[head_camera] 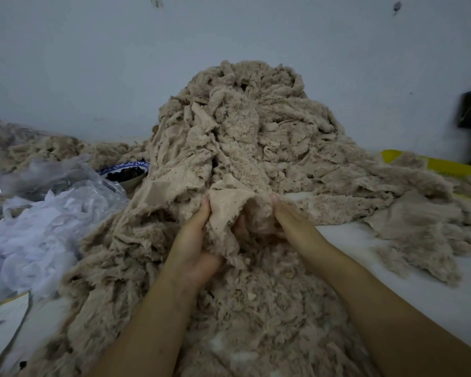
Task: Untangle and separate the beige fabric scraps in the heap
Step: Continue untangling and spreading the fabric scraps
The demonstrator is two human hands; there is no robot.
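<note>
A white tabletop (408,278) lies under a pale grey wall (93,63); nearest, loose fluffy beige pieces spread between the two forearms; just beyond, the left hand (193,240) curls its fingers round the near edge of a beige scrap (226,210), thumb tip up at its top corner; the right hand (291,216) grips the same scrap's other side, fingers folded into the fabric and mostly hidden; crumpled clear plastic (38,213) sits left; behind the hands rises the heap (242,126) of tangled beige scraps, the held scrap touching its foot; a blue-rimmed bowl (125,172) holding something dark rests by its left flank; a yellow sheet (430,163) shows far right.
</note>
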